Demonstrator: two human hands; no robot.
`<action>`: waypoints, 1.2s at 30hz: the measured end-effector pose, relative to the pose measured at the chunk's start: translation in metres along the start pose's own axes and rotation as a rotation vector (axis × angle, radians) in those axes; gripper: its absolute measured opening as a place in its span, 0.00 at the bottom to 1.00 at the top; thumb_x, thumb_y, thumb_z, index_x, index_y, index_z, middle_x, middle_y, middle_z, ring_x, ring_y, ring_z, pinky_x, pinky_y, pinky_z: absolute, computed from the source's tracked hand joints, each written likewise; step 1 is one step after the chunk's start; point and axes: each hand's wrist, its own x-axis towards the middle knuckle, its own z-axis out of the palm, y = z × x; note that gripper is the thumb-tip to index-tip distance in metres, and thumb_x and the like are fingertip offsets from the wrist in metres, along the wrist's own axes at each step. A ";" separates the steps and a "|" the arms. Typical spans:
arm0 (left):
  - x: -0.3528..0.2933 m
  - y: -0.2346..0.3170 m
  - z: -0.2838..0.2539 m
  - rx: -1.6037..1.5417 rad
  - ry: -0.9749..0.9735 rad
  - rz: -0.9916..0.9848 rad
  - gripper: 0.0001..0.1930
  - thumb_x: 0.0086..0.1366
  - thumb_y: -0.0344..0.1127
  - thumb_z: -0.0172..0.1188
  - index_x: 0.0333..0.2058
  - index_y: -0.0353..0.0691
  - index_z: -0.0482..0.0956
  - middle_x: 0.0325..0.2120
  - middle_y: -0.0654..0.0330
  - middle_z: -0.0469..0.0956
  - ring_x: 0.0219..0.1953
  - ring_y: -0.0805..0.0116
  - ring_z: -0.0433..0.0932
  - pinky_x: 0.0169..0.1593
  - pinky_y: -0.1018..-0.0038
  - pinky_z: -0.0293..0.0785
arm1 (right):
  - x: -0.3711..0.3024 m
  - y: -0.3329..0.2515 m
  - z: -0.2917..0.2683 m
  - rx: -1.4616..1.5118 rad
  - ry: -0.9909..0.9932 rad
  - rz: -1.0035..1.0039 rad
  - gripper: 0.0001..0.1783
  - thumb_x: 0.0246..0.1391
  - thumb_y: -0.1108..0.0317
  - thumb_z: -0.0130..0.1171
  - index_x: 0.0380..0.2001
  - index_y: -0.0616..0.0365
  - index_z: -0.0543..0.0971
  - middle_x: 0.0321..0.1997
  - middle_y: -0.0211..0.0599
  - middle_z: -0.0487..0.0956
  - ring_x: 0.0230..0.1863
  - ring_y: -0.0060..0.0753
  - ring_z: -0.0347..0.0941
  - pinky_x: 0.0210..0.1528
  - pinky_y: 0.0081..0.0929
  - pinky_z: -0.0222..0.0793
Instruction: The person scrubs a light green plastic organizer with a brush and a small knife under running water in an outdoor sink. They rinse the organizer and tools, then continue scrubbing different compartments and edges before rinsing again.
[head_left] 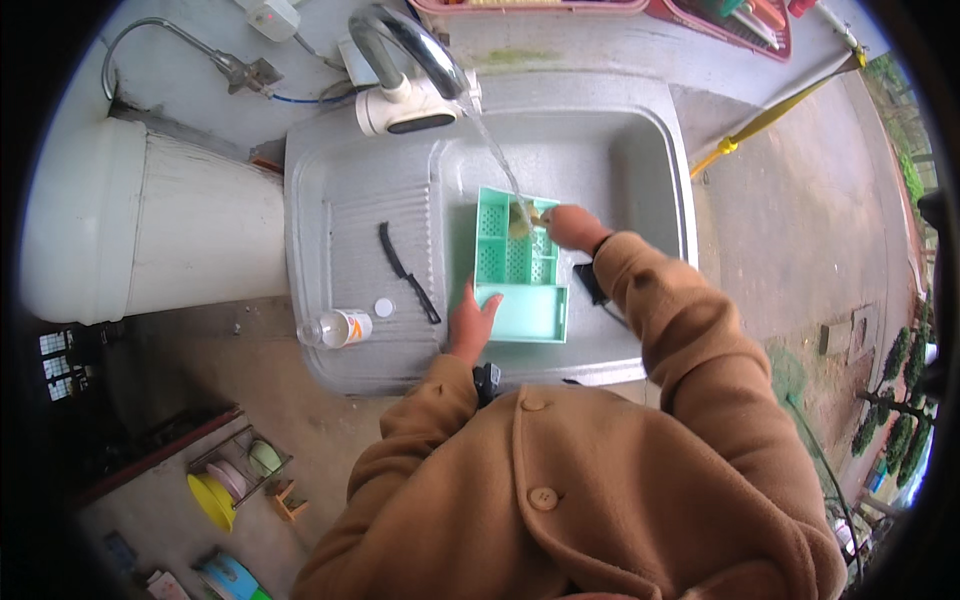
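Left hand [472, 325] has the green tray [527, 314] gripped by its side in the sink [600, 150]; right hand [574, 228] clutches some yellowish scrubber [519, 221]. Wet plastic, one-sided hold: hard scrubbing could probably make it skid.

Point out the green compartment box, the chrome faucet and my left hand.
Green compartment box [525, 308]: head view, on its flat solid panel.
Chrome faucet [432, 52]: head view, on its curved spout.
Left hand [469, 326]: head view, on the middle of the hand.
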 end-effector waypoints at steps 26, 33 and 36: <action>0.006 0.004 0.021 0.038 0.014 -0.059 0.35 0.61 0.51 0.63 0.63 0.51 0.61 0.39 0.47 0.82 0.41 0.42 0.80 0.43 0.55 0.76 | -0.050 -0.025 0.007 -0.267 -0.359 -0.133 0.17 0.57 0.68 0.52 0.46 0.60 0.81 0.46 0.47 0.82 0.47 0.48 0.80 0.48 0.41 0.75; 0.007 -0.002 0.024 -0.010 0.023 -0.019 0.34 0.61 0.51 0.63 0.63 0.50 0.62 0.40 0.47 0.82 0.42 0.42 0.80 0.44 0.55 0.75 | -0.027 -0.014 -0.015 -0.243 -0.004 0.066 0.17 0.56 0.68 0.54 0.47 0.47 0.82 0.43 0.41 0.83 0.42 0.44 0.82 0.39 0.38 0.78; 0.008 -0.003 0.025 0.001 0.025 -0.027 0.34 0.61 0.52 0.63 0.63 0.51 0.62 0.40 0.47 0.82 0.42 0.42 0.80 0.43 0.54 0.75 | -0.058 -0.024 0.014 -0.191 -0.062 0.022 0.17 0.54 0.69 0.54 0.47 0.52 0.81 0.43 0.44 0.82 0.45 0.46 0.81 0.43 0.39 0.78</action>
